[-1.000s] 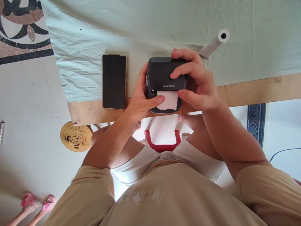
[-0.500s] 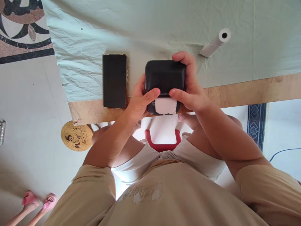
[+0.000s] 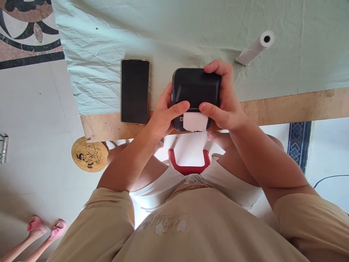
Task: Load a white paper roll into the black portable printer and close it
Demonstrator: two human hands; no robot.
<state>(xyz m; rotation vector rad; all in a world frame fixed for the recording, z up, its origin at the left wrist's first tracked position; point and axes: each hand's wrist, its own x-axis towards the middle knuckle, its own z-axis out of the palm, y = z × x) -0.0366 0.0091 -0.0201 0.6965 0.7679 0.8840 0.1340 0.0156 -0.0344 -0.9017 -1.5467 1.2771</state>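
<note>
A small black label printer [image 3: 195, 89] sits at the table's near edge, with a strip of white paper [image 3: 194, 122] sticking out of its front slot. My left hand [image 3: 163, 117] grips the printer's left side, thumb pressed on the lid's front edge. My right hand [image 3: 225, 98] wraps the right side, fingers over the back corner and thumb on the lid beside the left thumb. A black phone [image 3: 135, 91] lies screen-up to the left of the printer.
A white paper roll [image 3: 255, 47] lies on the pale green cloth [image 3: 191, 32] at the back right. Bare wood [image 3: 294, 105] shows along the table's near edge. Below are a red stool [image 3: 189, 168], a round panda-printed disc [image 3: 88, 154], and another person's feet in pink sandals [image 3: 45, 230].
The printer's lid has gone from raised to pressed down, and less paper shows. Both thumbs have moved onto the lid's front edge.
</note>
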